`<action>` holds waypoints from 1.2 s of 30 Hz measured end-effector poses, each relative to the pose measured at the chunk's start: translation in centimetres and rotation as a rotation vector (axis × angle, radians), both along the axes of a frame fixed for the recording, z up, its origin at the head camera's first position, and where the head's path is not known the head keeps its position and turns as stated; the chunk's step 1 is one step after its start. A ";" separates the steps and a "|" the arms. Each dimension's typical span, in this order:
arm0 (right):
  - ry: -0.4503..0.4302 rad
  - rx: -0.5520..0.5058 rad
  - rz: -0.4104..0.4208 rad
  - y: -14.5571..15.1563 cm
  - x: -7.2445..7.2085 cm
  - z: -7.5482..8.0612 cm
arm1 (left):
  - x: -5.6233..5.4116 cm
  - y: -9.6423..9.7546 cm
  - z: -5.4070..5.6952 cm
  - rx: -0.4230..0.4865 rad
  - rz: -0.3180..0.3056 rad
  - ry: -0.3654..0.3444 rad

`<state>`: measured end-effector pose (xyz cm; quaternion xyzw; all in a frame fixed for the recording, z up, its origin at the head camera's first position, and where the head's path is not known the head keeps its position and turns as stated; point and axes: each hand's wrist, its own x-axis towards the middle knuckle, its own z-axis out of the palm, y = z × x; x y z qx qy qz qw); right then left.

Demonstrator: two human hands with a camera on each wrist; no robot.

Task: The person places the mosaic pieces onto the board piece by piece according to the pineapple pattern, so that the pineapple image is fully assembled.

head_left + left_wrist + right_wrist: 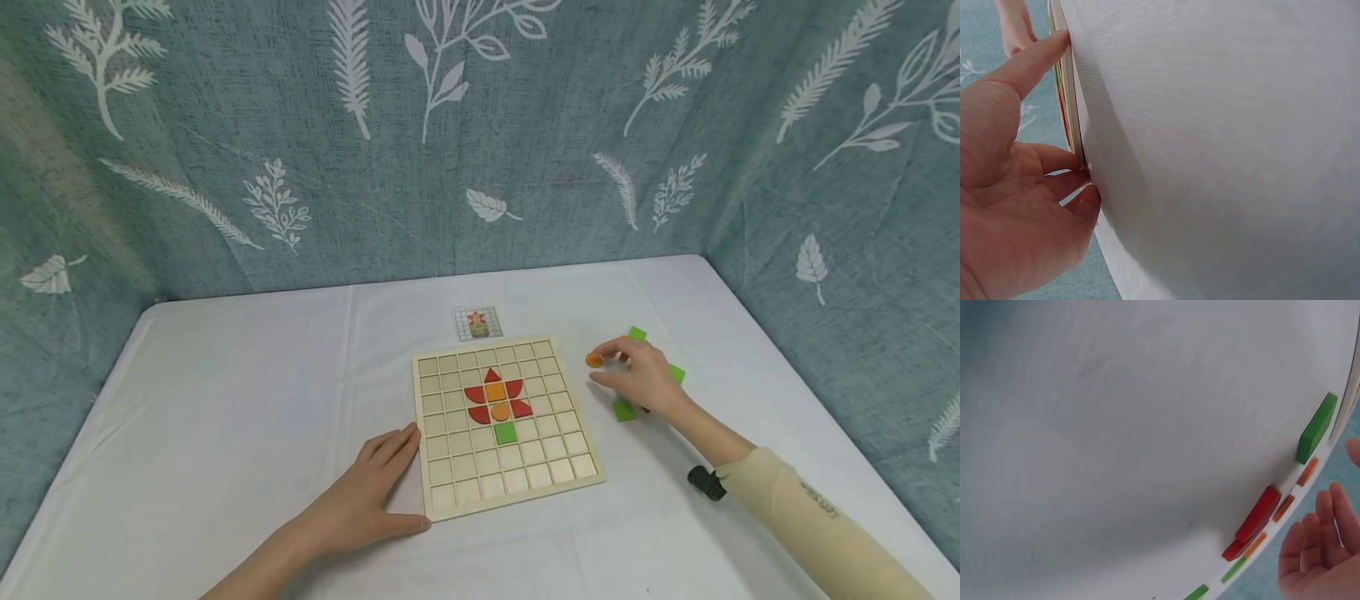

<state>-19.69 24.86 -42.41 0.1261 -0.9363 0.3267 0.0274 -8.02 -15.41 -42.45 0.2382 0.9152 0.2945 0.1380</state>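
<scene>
My left hand (367,492) rests at the left side of a square wooden grid board (450,454), thumb at its near corner and fingertips along the edge. On the board, an orange square (495,392) and an orange disc (500,412) lie among several red pieces (480,414), with a green square (506,432) below. To the right of the board, my right hand (637,375) has its index fingertip at another orange disc (594,360), the thumb apart from it. In the right wrist view, the fingers of the right hand (1325,540) are extended.
A small pattern card (477,323) lies behind the board. Under and around the right hand are loose green squares (624,411) and, in the right wrist view, red pieces (1259,512). A black cylindrical object (707,482) is beside the right sleeve. A leaf-print curtain (375,208) hangs behind the table.
</scene>
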 end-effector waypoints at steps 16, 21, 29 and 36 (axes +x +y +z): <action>0.000 0.154 -0.036 0.1 -1.3 -0.3 | 0.0 0.1 -0.2 -0.001 0.010 -0.019; -0.024 0.155 -0.053 -0.1 -1.5 -0.3 | 0.1 0.1 -0.3 0.001 0.015 -0.026; 0.014 0.130 -0.055 -0.1 -1.5 -0.4 | 0.0 0.0 -0.3 0.003 0.007 -0.012; 0.006 0.081 -0.061 -0.5 -0.9 0.1 | 0.0 0.0 -0.2 0.002 0.013 -0.029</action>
